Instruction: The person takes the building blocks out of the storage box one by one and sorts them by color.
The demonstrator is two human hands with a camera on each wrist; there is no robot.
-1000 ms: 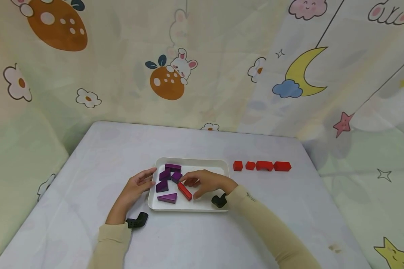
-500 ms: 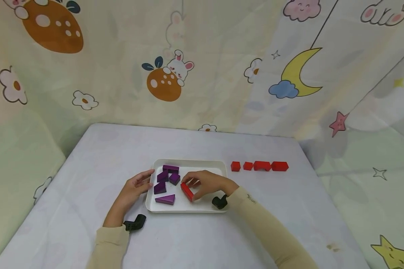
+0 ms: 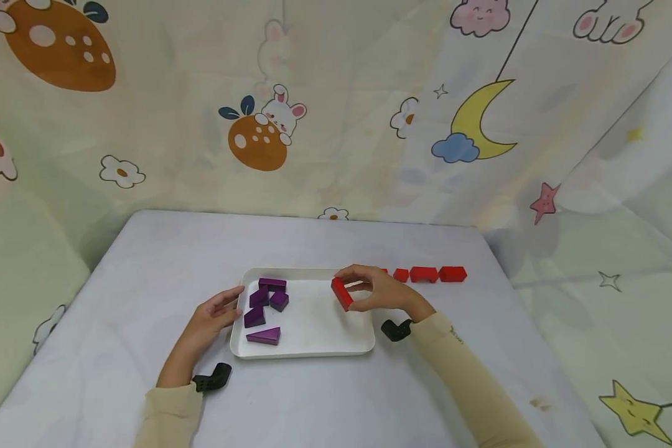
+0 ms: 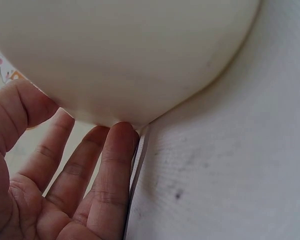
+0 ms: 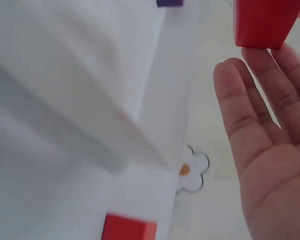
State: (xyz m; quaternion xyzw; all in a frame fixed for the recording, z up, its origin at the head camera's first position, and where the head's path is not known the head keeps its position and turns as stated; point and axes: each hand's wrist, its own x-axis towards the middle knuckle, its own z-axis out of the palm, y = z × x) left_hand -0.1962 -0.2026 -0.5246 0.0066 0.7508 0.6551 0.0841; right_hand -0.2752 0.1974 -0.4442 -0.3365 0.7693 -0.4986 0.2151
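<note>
The left hand point(image 3: 210, 317), fingers straight, touches the left rim of the white tray point(image 3: 313, 348), which holds purple blocks point(image 3: 264, 302). Farther right, the right hand point(image 3: 378, 291) pinches a red block point(image 3: 341, 294), lifted above the tray's right part. A row of red blocks point(image 3: 431, 274) lies beyond.

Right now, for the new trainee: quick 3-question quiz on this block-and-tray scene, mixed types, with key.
1. True or false: the right hand holds the red block lifted above the white tray.
2. How many purple blocks lie in the tray?
3. Multiple choice: the left hand is A) gripping a purple block, B) touching the tray's left edge with straight fingers, C) on the row of red blocks.

Key: 1 true; 2 five; 3 B.
</note>
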